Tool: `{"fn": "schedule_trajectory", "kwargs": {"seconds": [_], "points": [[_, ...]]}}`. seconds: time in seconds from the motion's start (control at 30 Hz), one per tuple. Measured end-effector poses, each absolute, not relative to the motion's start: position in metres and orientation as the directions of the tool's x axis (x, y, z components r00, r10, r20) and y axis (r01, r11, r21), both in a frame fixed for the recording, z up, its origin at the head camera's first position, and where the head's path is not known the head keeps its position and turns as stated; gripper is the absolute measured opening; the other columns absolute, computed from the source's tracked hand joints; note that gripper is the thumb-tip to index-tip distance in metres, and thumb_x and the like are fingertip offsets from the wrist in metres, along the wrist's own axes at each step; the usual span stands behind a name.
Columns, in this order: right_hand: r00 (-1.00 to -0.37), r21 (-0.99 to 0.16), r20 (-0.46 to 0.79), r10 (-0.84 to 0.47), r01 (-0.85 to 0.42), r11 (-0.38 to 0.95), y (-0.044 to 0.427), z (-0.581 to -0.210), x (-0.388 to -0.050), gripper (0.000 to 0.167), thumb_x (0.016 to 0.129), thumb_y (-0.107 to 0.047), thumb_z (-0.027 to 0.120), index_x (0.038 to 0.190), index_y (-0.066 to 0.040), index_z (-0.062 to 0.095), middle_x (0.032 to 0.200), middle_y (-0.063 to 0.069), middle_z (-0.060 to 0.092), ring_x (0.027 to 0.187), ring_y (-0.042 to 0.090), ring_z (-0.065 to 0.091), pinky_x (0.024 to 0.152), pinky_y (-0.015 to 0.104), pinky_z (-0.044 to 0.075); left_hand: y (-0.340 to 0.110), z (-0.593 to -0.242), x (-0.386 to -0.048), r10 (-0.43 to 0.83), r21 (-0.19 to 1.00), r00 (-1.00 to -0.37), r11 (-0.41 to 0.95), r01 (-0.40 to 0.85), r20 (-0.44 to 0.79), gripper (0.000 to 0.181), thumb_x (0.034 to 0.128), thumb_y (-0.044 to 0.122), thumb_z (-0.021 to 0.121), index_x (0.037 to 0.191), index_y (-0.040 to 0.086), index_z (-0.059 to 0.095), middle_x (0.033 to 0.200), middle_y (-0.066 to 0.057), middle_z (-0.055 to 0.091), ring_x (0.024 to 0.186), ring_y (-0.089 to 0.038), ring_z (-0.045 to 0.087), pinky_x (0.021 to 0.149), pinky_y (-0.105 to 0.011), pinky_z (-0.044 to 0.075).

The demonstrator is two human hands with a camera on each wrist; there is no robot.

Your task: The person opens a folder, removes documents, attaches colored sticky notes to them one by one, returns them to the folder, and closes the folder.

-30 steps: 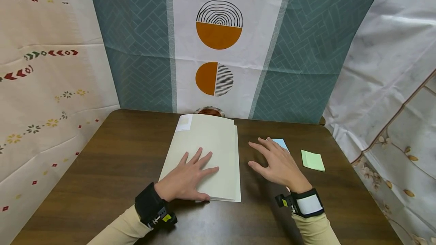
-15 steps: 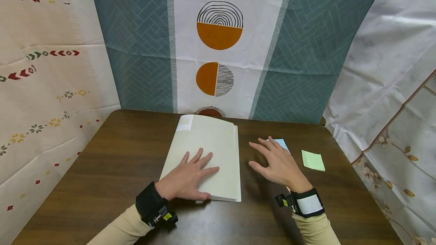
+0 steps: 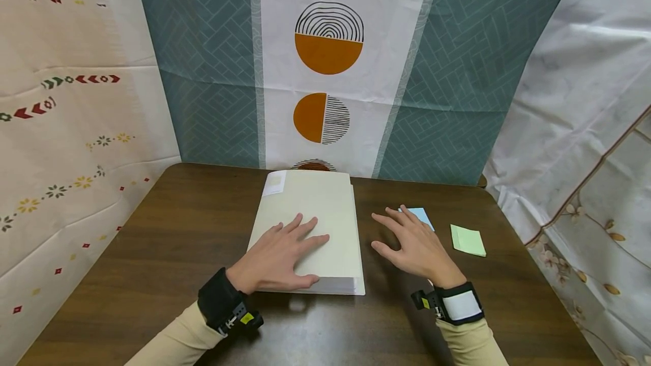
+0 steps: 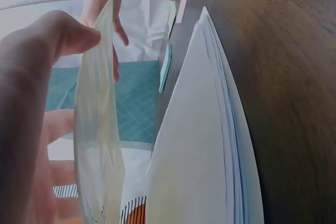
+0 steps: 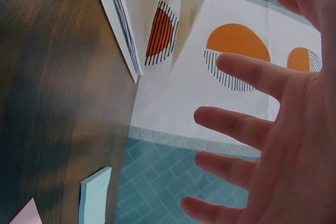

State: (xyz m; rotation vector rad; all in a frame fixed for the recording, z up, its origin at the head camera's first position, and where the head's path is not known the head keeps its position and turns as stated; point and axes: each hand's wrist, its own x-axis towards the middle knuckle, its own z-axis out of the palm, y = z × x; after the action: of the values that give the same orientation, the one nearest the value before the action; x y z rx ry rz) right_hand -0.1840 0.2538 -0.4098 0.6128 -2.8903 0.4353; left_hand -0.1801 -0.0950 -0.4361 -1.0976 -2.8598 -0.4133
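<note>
A cream-covered notebook (image 3: 315, 202) with a white label (image 3: 274, 183) at its upper left lies mid-table. My left hand (image 3: 280, 256) spreads over its cover, fingers apart. In the left wrist view the cover (image 4: 97, 114) stands raised off the stack of pages (image 4: 191, 129), and the left thumb (image 4: 79, 38) touches its edge. Nothing is held in my right hand (image 3: 419, 244), raised to the right with spread fingers. Partly behind it is a pad of blue sticky notes (image 3: 423, 218). Further right lies a pad of green sticky notes (image 3: 468, 240).
The dark wooden table (image 3: 178, 242) bears everything. Also on it, a pink paper piece (image 5: 27, 214) shows in the right wrist view, mostly hidden by my right hand in the head view. Patterned cloth (image 3: 452, 72) hangs behind and at both sides.
The notebook's front cover has risen at its lower edge, so a pale band of pages now shows beneath. My left hand has shifted slightly with it. The right hand has stayed put.
</note>
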Motion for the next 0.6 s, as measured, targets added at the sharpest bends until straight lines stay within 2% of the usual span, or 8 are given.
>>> {"fn": "schedule_trajectory", "kwargs": {"seconds": [0.17,0.4,0.6], "points": [[-0.904,-0.253,0.209,-0.372,-0.417,0.873,0.2532,-0.4103,-0.1844,0.062,0.105,-0.05,0.071,0.159,-0.022,0.066,0.167,0.021,0.06,0.163,0.055,0.045,0.119,0.085,0.041,-0.0971,-0.4339,-0.1804,0.64,0.245,-0.746,0.706,0.665,0.182,0.078,0.097,0.066,0.067,0.166,0.032,0.057,0.179,-0.012,0.048,0.165,-0.047,0.047,0.12,-0.074,0.049],[-0.905,-0.247,0.206,-0.371,-0.415,0.876,0.2537,-0.4104,-0.1844,0.061,0.105,-0.051,0.07,0.158,-0.022,0.066,0.166,0.02,0.061,0.163,0.054,0.045,0.117,0.084,0.044,-0.1001,-0.4338,-0.1836,0.609,0.225,-0.703,0.675,0.703,0.368,0.076,0.0962,0.056,0.073,0.165,0.028,0.058,0.173,-0.014,0.056,0.155,-0.048,0.06,0.106,-0.064,0.062],[-0.907,-0.247,0.204,-0.369,-0.413,0.877,0.2537,-0.4104,-0.1845,0.062,0.104,-0.052,0.07,0.158,-0.022,0.066,0.167,0.02,0.061,0.164,0.053,0.045,0.117,0.083,0.045,-0.1012,-0.434,-0.1869,0.593,0.229,-0.671,0.649,0.726,0.445,0.075,0.0968,0.053,0.072,0.165,0.025,0.058,0.172,-0.016,0.057,0.151,-0.049,0.062,0.101,-0.062,0.064]]}}
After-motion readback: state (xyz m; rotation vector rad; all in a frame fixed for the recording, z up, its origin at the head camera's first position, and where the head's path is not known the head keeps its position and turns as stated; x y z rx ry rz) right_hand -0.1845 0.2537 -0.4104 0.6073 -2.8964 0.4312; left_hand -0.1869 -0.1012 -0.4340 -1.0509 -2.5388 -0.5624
